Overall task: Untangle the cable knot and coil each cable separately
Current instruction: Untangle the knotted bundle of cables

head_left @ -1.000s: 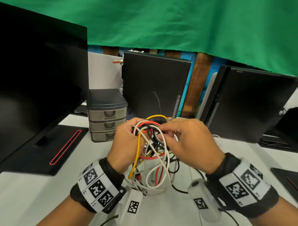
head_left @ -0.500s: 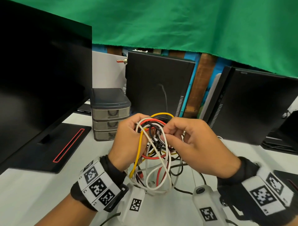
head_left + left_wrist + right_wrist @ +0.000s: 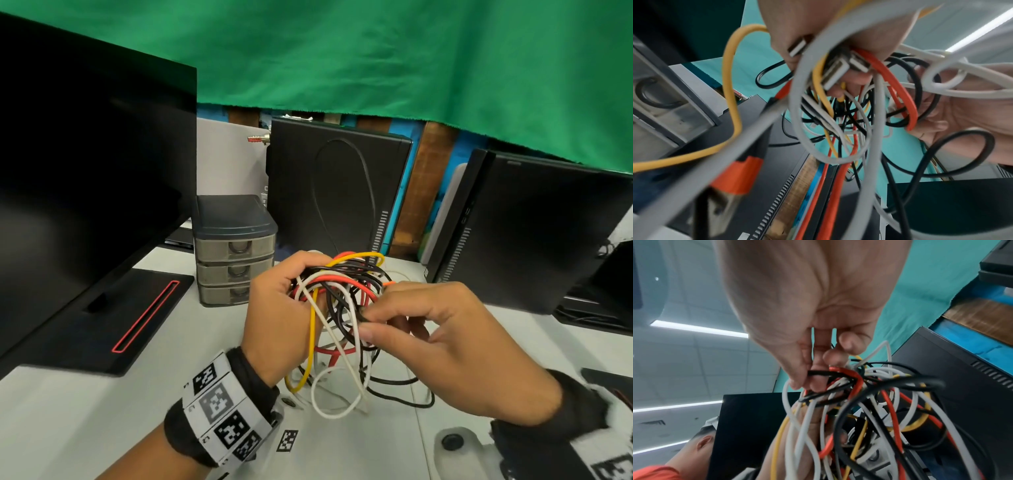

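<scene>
A tangle of white, black, red and yellow cables [image 3: 337,301] hangs between both hands above the table. My left hand [image 3: 279,308] grips the left side of the bundle, fingers curled round several strands and silver USB plugs [image 3: 835,71]. My right hand [image 3: 370,323] pinches a black cable [image 3: 819,373] between thumb and fingertips at the knot's right side. A yellow loop [image 3: 305,370] and white loops [image 3: 337,394] dangle down onto the table. A black strand [image 3: 404,399] trails off to the right on the table.
A grey three-drawer organiser [image 3: 234,250] stands just behind the left hand. A large monitor [image 3: 85,178] with its base [image 3: 113,318] sits at left. Two black computer cases [image 3: 337,188] [image 3: 534,233] stand at the back. The table [image 3: 85,418] is pale grey.
The right hand has slid lower and rightward, now pinching a black strand at the knot's right. The bundle has spread wider; a black loop stands up behind it.
</scene>
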`<state>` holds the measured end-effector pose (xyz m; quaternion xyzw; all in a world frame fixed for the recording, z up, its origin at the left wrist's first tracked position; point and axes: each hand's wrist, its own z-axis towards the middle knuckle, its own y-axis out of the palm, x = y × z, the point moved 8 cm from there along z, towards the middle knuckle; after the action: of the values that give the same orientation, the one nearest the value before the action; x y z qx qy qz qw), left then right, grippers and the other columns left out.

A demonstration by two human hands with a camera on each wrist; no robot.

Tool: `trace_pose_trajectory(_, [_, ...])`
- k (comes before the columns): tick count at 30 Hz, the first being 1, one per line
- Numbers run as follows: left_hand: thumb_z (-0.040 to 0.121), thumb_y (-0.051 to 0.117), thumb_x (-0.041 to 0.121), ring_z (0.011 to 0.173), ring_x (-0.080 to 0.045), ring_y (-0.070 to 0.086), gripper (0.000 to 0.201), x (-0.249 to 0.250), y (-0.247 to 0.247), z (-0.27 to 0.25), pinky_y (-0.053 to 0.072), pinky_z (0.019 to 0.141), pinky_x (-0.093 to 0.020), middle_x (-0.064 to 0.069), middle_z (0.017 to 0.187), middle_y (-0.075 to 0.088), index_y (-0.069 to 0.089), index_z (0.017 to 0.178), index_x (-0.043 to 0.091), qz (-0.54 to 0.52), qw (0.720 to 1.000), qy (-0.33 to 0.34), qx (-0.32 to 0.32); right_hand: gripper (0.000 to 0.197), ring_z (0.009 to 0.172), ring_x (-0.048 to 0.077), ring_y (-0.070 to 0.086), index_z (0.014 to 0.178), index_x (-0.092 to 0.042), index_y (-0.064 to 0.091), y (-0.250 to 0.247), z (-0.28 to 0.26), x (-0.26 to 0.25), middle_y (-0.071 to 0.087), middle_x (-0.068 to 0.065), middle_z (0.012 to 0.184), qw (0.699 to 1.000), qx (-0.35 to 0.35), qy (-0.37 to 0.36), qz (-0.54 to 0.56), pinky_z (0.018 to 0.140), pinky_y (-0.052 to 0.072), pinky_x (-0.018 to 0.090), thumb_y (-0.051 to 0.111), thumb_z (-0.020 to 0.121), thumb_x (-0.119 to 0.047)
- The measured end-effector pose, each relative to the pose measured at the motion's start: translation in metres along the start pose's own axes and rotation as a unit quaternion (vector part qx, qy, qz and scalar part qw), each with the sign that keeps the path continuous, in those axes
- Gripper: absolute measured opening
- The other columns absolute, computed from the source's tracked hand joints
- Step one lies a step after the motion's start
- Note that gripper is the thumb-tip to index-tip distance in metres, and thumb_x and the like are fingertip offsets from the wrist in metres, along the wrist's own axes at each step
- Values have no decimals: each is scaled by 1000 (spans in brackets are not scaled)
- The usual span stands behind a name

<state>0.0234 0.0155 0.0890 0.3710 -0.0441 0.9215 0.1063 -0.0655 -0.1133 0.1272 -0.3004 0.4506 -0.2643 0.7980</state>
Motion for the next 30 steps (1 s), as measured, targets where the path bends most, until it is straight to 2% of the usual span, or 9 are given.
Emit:
trace_pose_trajectory(2, [79,75,-3,88,-11,71,38,2,3,-1,56,76,-18,9,96,72,67,99,29,0,1000,3,-5,8,69,16,58,82,-26,80,-1,-4,-3,69,-9,72,1000,-15,1,23,60,40,12,74,86,-30])
trace_pose_trajectory(6, [76,77,-5,88,-12,72,42,2,3,-4,56,77,-20,10,95,73,68,99,30,-16,1000,2,4,9,69,14,58,80,-29,79,0,-12,-12,68,-10,71,998,-47,-2,51,59,42,16,75,86,-34])
trace_pose_trajectory(14, [76,78,-5,91,-15,72,37,3,3,-6,57,80,-24,8,96,74,70,100,22,-23,1000,3,3,13,76,12,60,79,-31,76,2,-23,-36,65,-16,70,996,-68,-47,-24,61,41,13,73,85,-41])
trace_pose_trajectory(17, [77,78,-4,91,-13,72,37,3,4,-4,56,80,-21,9,96,74,70,100,24,-8,1000,3,-2,15,77,11,60,78,-34,74,-3,-25,-37,65,-16,72,997,-63,-35,-39,62,40,11,70,85,-46])
trace_pose_trajectory(21, [77,78,-2,86,-10,71,33,-5,7,0,56,75,-18,9,90,74,71,98,22,13,998,-40,-37,21,76,12,61,82,-39,71,-21,-14,-31,61,-11,72,995,0,23,-93,60,52,32,60,84,-57])
trace_pose_trajectory(23, [77,80,1,84,-12,72,27,-10,14,0,57,75,-22,5,89,74,73,99,16,27,995,-60,-71,27,66,8,59,87,-36,71,-26,2,-34,58,-13,63,978,29,19,-203,60,50,31,53,88,-56])
trace_pose_trajectory(25, [79,79,3,81,-12,72,22,-16,15,0,58,74,-25,1,87,75,74,97,14,30,994,-77,-74,32,65,4,58,93,-35,71,-24,21,-38,61,-16,67,952,24,11,-304,65,50,29,47,91,-56])
trace_pose_trajectory(28, [82,76,1,76,-15,72,19,-30,12,1,59,70,-26,-3,83,75,74,92,16,10,991,-122,-57,32,82,13,61,101,-33,67,-8,48,-41,65,-10,86,910,-36,-15,-414,76,51,33,45,97,-54])
trace_pose_trajectory(30, [83,75,3,70,-16,71,15,-37,9,1,57,64,-26,-5,79,75,74,89,17,11,987,-152,-57,29,77,19,56,90,-29,61,7,59,-40,59,-5,82,890,-74,-42,-448,69,44,32,44,100,-50])
